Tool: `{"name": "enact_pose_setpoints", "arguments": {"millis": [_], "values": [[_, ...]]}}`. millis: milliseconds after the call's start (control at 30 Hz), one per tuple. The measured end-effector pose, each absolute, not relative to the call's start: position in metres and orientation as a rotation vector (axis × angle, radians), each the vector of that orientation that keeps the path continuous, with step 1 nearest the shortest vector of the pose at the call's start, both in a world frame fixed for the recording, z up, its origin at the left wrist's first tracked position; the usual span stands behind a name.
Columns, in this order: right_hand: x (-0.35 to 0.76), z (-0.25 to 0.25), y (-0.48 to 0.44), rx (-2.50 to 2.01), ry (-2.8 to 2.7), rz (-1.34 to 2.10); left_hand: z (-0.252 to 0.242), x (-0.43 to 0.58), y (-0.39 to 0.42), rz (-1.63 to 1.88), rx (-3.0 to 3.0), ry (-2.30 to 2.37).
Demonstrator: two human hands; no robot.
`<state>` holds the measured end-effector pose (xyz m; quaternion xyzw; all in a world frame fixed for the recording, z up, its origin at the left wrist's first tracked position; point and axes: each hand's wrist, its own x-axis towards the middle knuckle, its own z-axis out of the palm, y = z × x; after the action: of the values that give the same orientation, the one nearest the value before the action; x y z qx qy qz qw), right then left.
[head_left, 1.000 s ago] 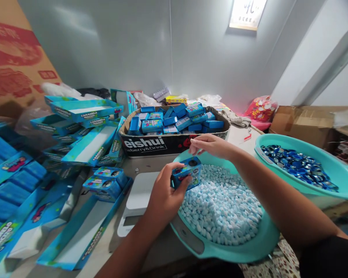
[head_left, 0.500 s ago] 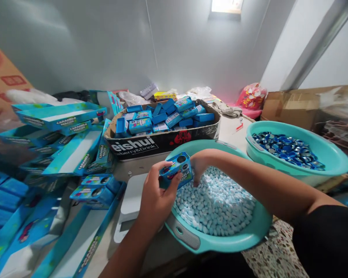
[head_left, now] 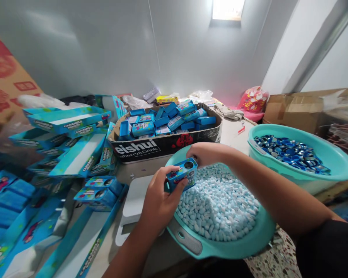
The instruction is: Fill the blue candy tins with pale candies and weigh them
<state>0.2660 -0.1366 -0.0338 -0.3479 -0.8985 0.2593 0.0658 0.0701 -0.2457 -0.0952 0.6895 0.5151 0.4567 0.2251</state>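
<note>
My left hand (head_left: 160, 193) grips a small blue candy box (head_left: 190, 175) between thumb and fingers, over the left side of a teal basin (head_left: 234, 250). The box has a round dark opening on its top. Just behind the box, my right hand (head_left: 204, 153) is curled with its fingers bent down beside that opening. Its fingertips are partly hidden, so what they hold cannot be made out. Below both hands, a heap of pale blue and white candies (head_left: 220, 204) fills the basin.
A white scale (head_left: 136, 197) stands left of the basin. Behind is a carton (head_left: 139, 150) of blue boxes. Display trays (head_left: 72, 119) are stacked at left; a long tray (head_left: 84, 231) holds several boxes. At right, another teal basin (head_left: 339, 158) contains blue-and-silver round caps (head_left: 292, 152).
My right hand has risen out of the candies to the top of the box. The box has stayed in my left hand. The view has shifted slightly.
</note>
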Motion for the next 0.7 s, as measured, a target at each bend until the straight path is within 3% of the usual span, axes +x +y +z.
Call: {"name": "enact_pose_setpoints", "arguments": {"millis": [100,200,500,700], "values": [[0.271,-0.018,-0.140,-1.108,-2.725,0.542,-0.095,0.069,-0.246,1.248,1.935,1.393],[0.274,-0.009,-0.141,-1.189,-2.541,0.567,-0.094,0.069,-0.245,1.234,1.951,1.374],[0.253,-0.020,-0.151,-0.884,-1.888,1.286,-0.093,0.071,-0.245,1.201,1.826,1.493],[0.240,-0.029,-0.156,-0.834,-1.719,1.389,-0.095,0.072,-0.244,1.264,1.726,1.505]]}}
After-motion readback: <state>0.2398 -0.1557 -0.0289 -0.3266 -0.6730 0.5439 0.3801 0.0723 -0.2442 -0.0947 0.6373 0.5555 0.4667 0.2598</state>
